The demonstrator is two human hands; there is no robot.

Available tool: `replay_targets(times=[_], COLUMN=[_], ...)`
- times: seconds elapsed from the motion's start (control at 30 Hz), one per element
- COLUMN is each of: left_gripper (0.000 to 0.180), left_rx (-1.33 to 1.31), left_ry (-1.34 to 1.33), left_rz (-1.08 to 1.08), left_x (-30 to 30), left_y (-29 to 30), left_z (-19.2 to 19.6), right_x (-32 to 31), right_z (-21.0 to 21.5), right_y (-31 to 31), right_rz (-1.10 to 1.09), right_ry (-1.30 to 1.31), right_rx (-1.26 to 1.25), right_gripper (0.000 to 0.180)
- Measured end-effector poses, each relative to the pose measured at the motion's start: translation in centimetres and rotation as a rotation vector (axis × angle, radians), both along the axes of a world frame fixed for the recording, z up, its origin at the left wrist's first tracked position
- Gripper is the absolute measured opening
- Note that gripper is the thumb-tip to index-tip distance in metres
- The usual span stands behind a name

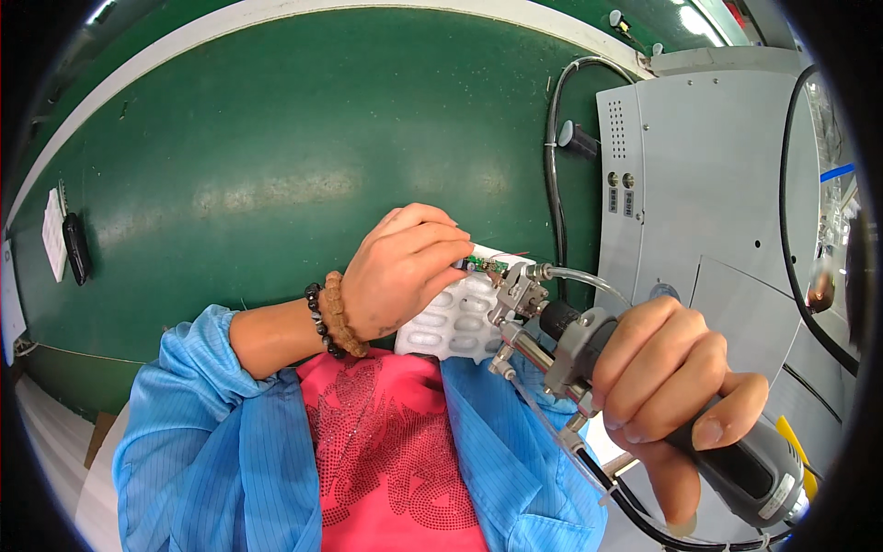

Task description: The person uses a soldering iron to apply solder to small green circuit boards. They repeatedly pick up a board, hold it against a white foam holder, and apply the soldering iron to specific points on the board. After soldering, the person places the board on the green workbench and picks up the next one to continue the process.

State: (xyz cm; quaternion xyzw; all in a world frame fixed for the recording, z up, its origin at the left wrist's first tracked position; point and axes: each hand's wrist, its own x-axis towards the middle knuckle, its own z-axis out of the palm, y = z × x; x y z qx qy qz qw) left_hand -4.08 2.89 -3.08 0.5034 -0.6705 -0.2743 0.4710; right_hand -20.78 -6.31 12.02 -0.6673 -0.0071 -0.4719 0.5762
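My left hand, in front of me, is closed on the left end of a small green circuit board. Under the board lies a white tray with rounded pockets, partly covered by my hand. Wrapped round the black grip of an electric screwdriver are the fingers of my right hand. Metal fittings and a clear tube are attached to the front of the screwdriver. Its metal nose points up and left, right at the board; I cannot tell whether they touch.
A large grey machine box stands at the right, with a black cable along its left side. A dark cylinder is beside it. On the green table, a notepad and a black case lie far left.
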Motion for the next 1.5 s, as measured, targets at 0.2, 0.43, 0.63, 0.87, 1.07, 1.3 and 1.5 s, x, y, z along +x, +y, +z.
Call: replay_targets(times=[0.2,0.43,0.63,0.87,1.07,1.3,1.5], left_gripper=[0.032,0.031,0.032,0.033,0.033,0.034,0.033], left_rx=[0.001,0.023,0.021,0.020,0.006,0.013,-0.015], left_ry=[-0.025,-0.015,-0.025,-0.046,-0.021,0.008,-0.010], left_rz=[-0.021,-0.026,-0.036,-0.015,-0.021,-0.050,-0.038], left_x=[0.2,0.1,0.3,0.1,-0.1,0.2,0.2], left_y=[-0.4,-0.4,-0.6,-0.3,-0.3,-0.5,-0.2], left_z=[0.4,0.4,0.7,0.7,0.6,0.6,0.3], right_x=[0.4,0.5,0.4,0.1,1.0,2.0,-1.0], right_z=[-0.3,-0.5,-0.3,-0.7,-0.7,-0.1,1.7], right_y=[-0.3,-0.4,-0.6,-0.4,-0.4,-0.2,0.4], right_rz=[-0.004,0.012,0.013,0.037,0.038,0.001,-0.017], right_ry=[0.019,0.047,0.054,0.022,0.057,0.130,-0.004], right_rx=[0.000,0.012,0.010,0.015,0.001,0.031,0.000], right_gripper=[0.051,0.050,0.050,0.050,0.048,0.048,0.048])
